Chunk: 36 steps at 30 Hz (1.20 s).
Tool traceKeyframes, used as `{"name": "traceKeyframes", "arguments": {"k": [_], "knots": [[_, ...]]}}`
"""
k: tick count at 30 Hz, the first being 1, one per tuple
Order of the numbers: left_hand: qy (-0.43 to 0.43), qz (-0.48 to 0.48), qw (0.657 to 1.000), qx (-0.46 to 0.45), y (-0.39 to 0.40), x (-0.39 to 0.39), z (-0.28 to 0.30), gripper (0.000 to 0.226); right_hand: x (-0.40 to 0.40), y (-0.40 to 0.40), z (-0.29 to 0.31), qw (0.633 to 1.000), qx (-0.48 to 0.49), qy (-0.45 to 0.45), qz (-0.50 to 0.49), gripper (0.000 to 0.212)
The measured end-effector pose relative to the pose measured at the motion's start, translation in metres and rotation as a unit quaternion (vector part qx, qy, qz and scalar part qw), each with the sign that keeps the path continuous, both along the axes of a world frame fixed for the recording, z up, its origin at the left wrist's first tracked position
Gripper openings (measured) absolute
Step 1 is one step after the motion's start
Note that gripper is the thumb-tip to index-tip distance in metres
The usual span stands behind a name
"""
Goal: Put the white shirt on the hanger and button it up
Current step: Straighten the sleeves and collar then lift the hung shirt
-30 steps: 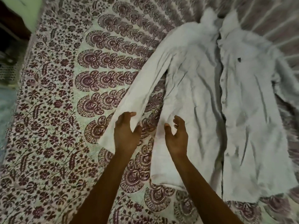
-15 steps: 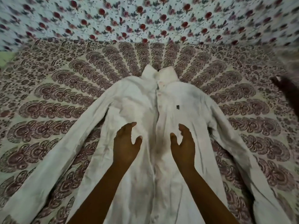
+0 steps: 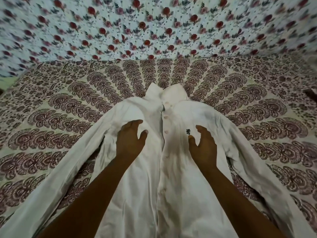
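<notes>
Both hands have slid up the white shirt [image 3: 171,194], left hand [image 3: 130,143] and right hand [image 3: 203,148] spread, holding nothing.

One shirt, two hands, two cloths

There is one white shirt [image 3: 171,177] with two long sleeves, one collar [image 3: 165,93] and one small dark logo [image 3: 188,131]. About six buttons show down its front. Two hands are there, the left hand [image 3: 130,143] and the right hand [image 3: 203,146]. One patterned bedsheet [image 3: 51,117] and one rose-print cloth [image 3: 154,28].
</notes>
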<state>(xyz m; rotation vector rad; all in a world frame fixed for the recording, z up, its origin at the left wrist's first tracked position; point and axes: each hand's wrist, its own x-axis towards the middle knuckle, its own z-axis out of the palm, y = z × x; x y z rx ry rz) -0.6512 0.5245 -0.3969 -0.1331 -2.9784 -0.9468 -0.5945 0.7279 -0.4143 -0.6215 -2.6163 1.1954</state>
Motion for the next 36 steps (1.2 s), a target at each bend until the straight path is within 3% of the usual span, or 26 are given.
{"name": "traceKeyframes", "arguments": {"k": [7, 11, 21, 24, 28, 31, 33, 36], "knots": [[-0.002, -0.007, 0.999, -0.048, 0.007, -0.058, -0.025, 0.04, -0.06, 0.005, -0.015, 0.998, 0.051, -0.021, 0.021, 0.045], [0.004, -0.011, 0.999, -0.053, 0.014, -0.095, -0.035, 0.043, -0.101, 0.01, -0.023, 0.997, 0.078, -0.015, 0.02, 0.044], [-0.003, 0.02, 0.997, -0.071, 0.061, -0.198, -0.062, 0.043, -0.222, 0.011, -0.041, 0.998, 0.056, 0.031, 0.013, 0.05], [-0.024, 0.056, 0.995, -0.081, 0.075, -0.222, -0.063, 0.05, -0.254, 0.013, -0.043, 0.997, 0.061, -0.052, -0.005, 0.062], [-0.116, 0.105, 0.985, -0.074, 0.09, -0.249, -0.059, 0.072, -0.286, 0.014, -0.041, 0.983, -0.038, -0.177, -0.03, 0.076], [-0.162, 0.098, 0.979, -0.079, 0.094, -0.264, -0.059, 0.074, -0.298, 0.018, -0.032, 0.977, -0.06, -0.203, -0.035, 0.058], [-0.169, 0.08, 0.981, -0.058, 0.096, -0.268, -0.052, 0.06, -0.3, 0.023, -0.024, 0.979, -0.037, -0.198, -0.011, 0.045], [-0.157, 0.054, 0.986, -0.021, 0.096, -0.273, -0.041, 0.04, -0.296, 0.036, -0.011, 0.984, 0.011, -0.175, -0.008, 0.041]]}}
